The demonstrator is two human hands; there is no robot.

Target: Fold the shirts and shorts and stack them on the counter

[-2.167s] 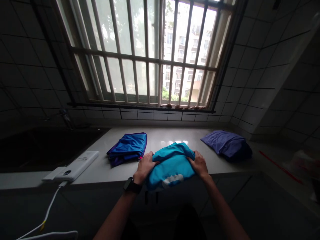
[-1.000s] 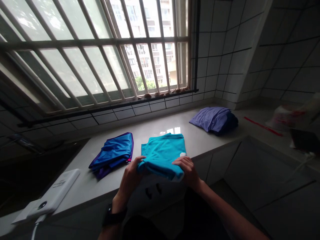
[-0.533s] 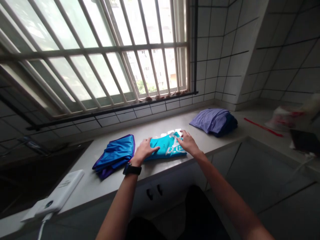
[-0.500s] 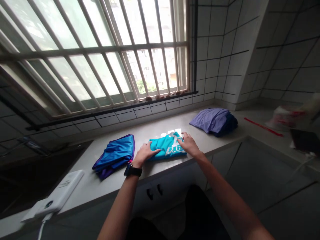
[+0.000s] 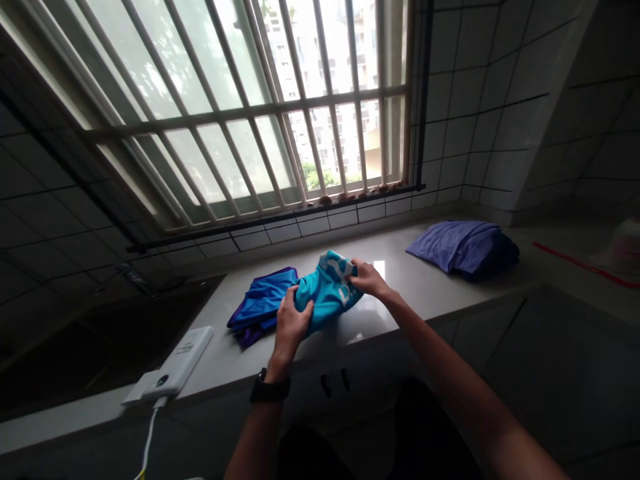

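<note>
Together, left hand and right hand gripping turquoise cloth, counter edge near, purple bundle well apart

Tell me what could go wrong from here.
The turquoise cloth, held at two sides, might sag and unfold. The left hand is close to the blue cloth and could nudge it. The white device sits near the front edge of the counter; a snag on its hanging cable might pull it off.
</note>
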